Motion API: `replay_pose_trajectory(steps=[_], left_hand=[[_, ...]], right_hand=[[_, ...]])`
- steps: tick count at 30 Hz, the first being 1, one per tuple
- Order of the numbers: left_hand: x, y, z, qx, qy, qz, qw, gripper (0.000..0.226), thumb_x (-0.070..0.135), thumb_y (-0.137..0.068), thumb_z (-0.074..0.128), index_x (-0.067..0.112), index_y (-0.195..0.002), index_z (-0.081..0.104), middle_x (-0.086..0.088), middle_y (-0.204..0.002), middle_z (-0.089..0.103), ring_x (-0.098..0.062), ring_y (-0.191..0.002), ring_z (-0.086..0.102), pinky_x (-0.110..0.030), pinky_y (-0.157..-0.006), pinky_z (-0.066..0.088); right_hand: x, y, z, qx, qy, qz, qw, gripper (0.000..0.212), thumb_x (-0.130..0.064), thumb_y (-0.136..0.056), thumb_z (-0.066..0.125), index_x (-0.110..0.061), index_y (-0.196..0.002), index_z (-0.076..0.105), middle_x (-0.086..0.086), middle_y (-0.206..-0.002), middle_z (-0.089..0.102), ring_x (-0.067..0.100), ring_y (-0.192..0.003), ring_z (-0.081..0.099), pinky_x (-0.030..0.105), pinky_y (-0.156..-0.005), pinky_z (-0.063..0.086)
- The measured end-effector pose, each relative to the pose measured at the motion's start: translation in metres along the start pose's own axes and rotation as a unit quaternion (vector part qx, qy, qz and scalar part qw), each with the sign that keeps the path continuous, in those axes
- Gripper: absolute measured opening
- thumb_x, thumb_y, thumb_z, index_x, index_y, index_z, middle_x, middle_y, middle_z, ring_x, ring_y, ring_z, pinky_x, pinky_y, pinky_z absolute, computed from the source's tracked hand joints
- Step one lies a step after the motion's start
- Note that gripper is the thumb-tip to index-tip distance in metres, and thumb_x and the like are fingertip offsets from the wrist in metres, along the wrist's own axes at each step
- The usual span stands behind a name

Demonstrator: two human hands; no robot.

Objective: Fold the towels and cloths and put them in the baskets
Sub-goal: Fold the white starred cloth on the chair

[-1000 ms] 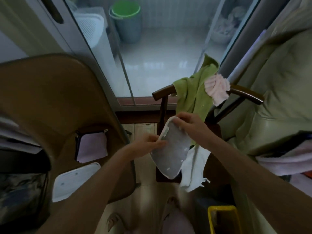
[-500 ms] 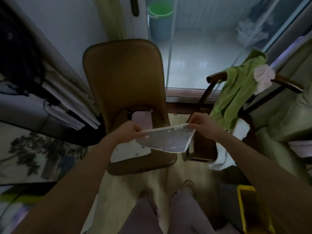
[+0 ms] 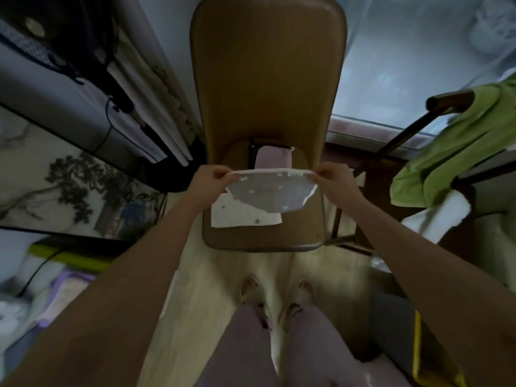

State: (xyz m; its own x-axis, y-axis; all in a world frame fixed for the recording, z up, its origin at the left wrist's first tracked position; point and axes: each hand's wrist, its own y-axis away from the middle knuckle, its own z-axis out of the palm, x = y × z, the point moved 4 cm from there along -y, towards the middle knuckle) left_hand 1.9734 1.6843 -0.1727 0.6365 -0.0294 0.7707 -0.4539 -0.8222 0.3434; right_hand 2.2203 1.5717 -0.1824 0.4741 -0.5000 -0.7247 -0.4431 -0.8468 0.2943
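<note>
A small grey cloth with pale star marks and a white hem hangs spread between my hands above the seat of a brown chair. My left hand pinches its left top corner, my right hand pinches the right one. Under it a white cloth with small stars lies flat on the seat. Behind them a folded lilac cloth sits in a small dark basket at the back of the seat.
A green towel and a white cloth hang over a dark wooden chair on the right. A yellow-rimmed bin stands at lower right. Glass doors lie behind. Clutter and cables fill the left side. My legs and feet are below.
The view has swung left, centring the brown chair. Both hands have carried the grey cloth from the wooden chair over the brown seat and pulled it out wide.
</note>
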Motion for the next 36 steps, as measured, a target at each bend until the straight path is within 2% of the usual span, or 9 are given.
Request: replay_pose_trajectory(steps=[3,8,11,14,16,22,26,30,36], left_hand=[[-0.023,0.008,0.005,-0.017,0.023,-0.025,0.999,0.016,0.027,-0.091,0.063,0.014,-0.091,0.073,-0.005,-0.075,0.065,-0.009,-0.065,0.055,-0.016,-0.060,0.041],[-0.088,0.025,0.047,-0.104,-0.048,-0.049,0.992,0.015,0.026,-0.089,0.066,0.014,-0.088,0.074,0.001,-0.076,0.065,-0.005,-0.067,0.055,-0.013,-0.059,0.039],[-0.136,0.031,0.083,-0.125,-0.054,-0.077,0.988,0.012,0.024,-0.087,0.066,0.014,-0.087,0.074,0.000,-0.075,0.065,-0.012,-0.071,0.058,-0.026,-0.064,0.042],[-0.175,0.034,0.119,-0.150,-0.060,-0.105,0.981,0.013,0.022,-0.088,0.065,0.012,-0.086,0.073,0.000,-0.071,0.062,-0.010,-0.063,0.054,-0.022,-0.058,0.039],[-0.195,0.029,0.135,-0.157,-0.065,-0.111,0.979,0.014,0.021,-0.088,0.065,0.009,-0.086,0.073,-0.001,-0.070,0.061,-0.007,-0.060,0.050,-0.018,-0.053,0.035],[-0.221,-0.013,0.142,-0.045,-0.051,-0.062,0.996,0.019,0.023,-0.094,0.058,0.017,-0.078,0.067,0.006,-0.066,0.057,-0.004,-0.061,0.050,-0.022,-0.056,0.035],[-0.230,-0.047,0.137,0.012,-0.053,-0.037,0.998,0.019,0.025,-0.094,0.057,0.015,-0.084,0.070,0.003,-0.076,0.063,-0.011,-0.072,0.057,-0.024,-0.063,0.038],[-0.238,-0.067,0.142,0.030,-0.062,-0.055,0.996,0.021,0.025,-0.095,0.056,0.013,-0.087,0.071,0.001,-0.079,0.066,-0.014,-0.074,0.060,-0.025,-0.064,0.041],[-0.242,-0.077,0.146,0.033,-0.063,-0.087,0.994,0.022,0.027,-0.094,0.057,0.013,-0.087,0.072,0.000,-0.078,0.065,-0.016,-0.072,0.060,-0.025,-0.062,0.041]], right_hand=[[0.010,0.006,0.018,-0.012,0.029,0.020,0.999,0.014,-0.020,-0.091,0.060,-0.012,-0.096,0.071,0.001,-0.091,0.067,0.015,-0.085,0.061,0.032,-0.078,0.049],[0.061,0.032,0.065,-0.074,0.022,0.084,0.993,0.008,-0.016,-0.091,0.062,-0.014,-0.092,0.070,0.002,-0.087,0.066,0.004,-0.072,0.055,0.005,-0.057,0.038],[0.099,0.047,0.103,-0.115,0.036,0.114,0.986,0.007,-0.013,-0.091,0.061,-0.012,-0.089,0.069,0.001,-0.086,0.064,0.010,-0.078,0.057,0.016,-0.062,0.040],[0.135,0.052,0.137,-0.142,0.042,0.134,0.980,0.013,-0.012,-0.091,0.060,-0.006,-0.095,0.071,0.004,-0.095,0.067,0.015,-0.091,0.059,0.024,-0.076,0.040],[0.152,0.048,0.152,-0.134,0.044,0.129,0.982,0.014,-0.012,-0.092,0.059,-0.006,-0.096,0.071,0.005,-0.096,0.068,0.014,-0.090,0.059,0.024,-0.075,0.040],[0.174,0.008,0.171,-0.056,-0.012,0.108,0.992,0.011,-0.018,-0.092,0.059,-0.012,-0.090,0.068,0.003,-0.085,0.066,0.016,-0.080,0.058,0.029,-0.072,0.044],[0.168,-0.031,0.177,-0.020,0.017,0.082,0.996,0.010,-0.021,-0.094,0.056,-0.017,-0.089,0.064,-0.003,-0.078,0.060,0.007,-0.069,0.052,0.021,-0.063,0.041],[0.173,-0.057,0.185,-0.016,0.039,0.079,0.996,0.013,-0.021,-0.095,0.054,-0.015,-0.087,0.062,-0.001,-0.075,0.060,0.013,-0.069,0.055,0.028,-0.062,0.043],[0.183,-0.071,0.197,-0.017,0.082,0.086,0.993,0.014,-0.025,-0.095,0.055,-0.015,-0.095,0.065,-0.001,-0.083,0.063,0.013,-0.074,0.058,0.023,-0.059,0.044]])
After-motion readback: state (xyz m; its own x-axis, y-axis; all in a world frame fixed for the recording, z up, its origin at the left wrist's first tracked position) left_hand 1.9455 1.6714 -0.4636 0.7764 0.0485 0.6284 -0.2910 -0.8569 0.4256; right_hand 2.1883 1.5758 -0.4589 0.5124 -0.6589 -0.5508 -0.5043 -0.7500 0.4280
